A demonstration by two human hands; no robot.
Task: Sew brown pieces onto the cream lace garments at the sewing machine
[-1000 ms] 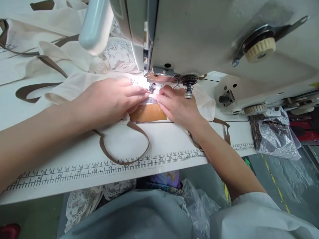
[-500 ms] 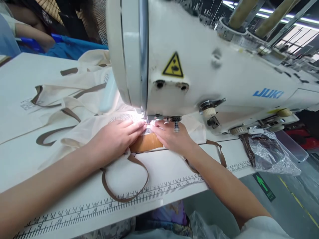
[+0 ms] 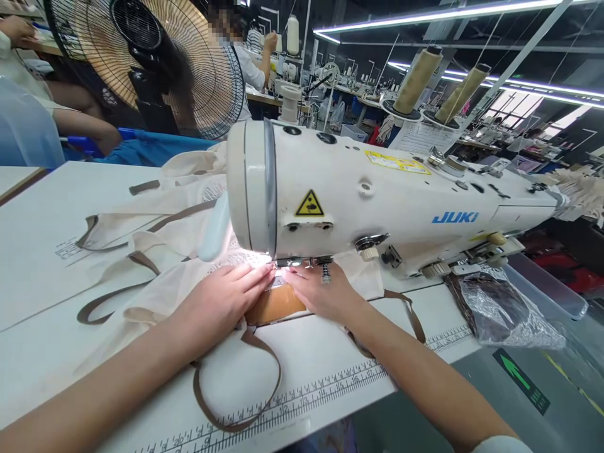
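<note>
My left hand (image 3: 224, 296) lies on cream fabric (image 3: 158, 292), its fingers close together and pinning the cloth beside the needle area. Across from it, my right hand (image 3: 325, 292) has its fingertips on the cloth at the right of the presser foot, thumb side inward. Both hands' fingertips nearly meet under the head of the white sewing machine (image 3: 302, 170), where a bright lamp washes out detail. A tan plate (image 3: 276, 307) shows between the hands. Brown binding (image 3: 236, 429) trails from the cloth in a loop toward the table's front edge.
Pieces of cream cloth with brown edging spread left across the white table (image 3: 38, 270). A printed ruler (image 3: 325, 390) runs along the front edge. At right sits a clear plastic bag (image 3: 509, 311). Behind stand a large fan (image 3: 202, 69), thread cones (image 3: 418, 78) and other people.
The camera has tilted up, so the machine sits lower and more of the workshop shows. Both hands keep nearly the same place at the needle; the cloth has hardly shifted.
</note>
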